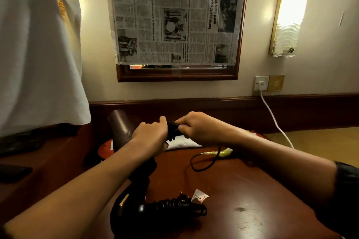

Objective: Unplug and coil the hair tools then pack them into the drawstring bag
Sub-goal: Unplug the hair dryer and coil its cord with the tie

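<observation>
Above the far side of the wooden table [233, 190], my left hand [150, 135] grips a dark brown hair tool [121, 128] by its handle, barrel pointing up and left. My right hand [198, 127] pinches the black cord [172, 130] wound around that handle. A loose loop of the same cord [202, 163] lies on the table to the right. A black hair dryer [136, 209] lies at the near edge, its cord coiled around the handle [174, 204]. No drawstring bag is visible.
A white plug [261, 84] sits in the wall socket at right, its white cable [275, 122] running down behind the table. A folded white cloth [182, 142], a red round object [105, 149], a yellow-green item [223, 152] and a paper tag [199, 196] lie on the table. A white towel [38, 54] hangs at left.
</observation>
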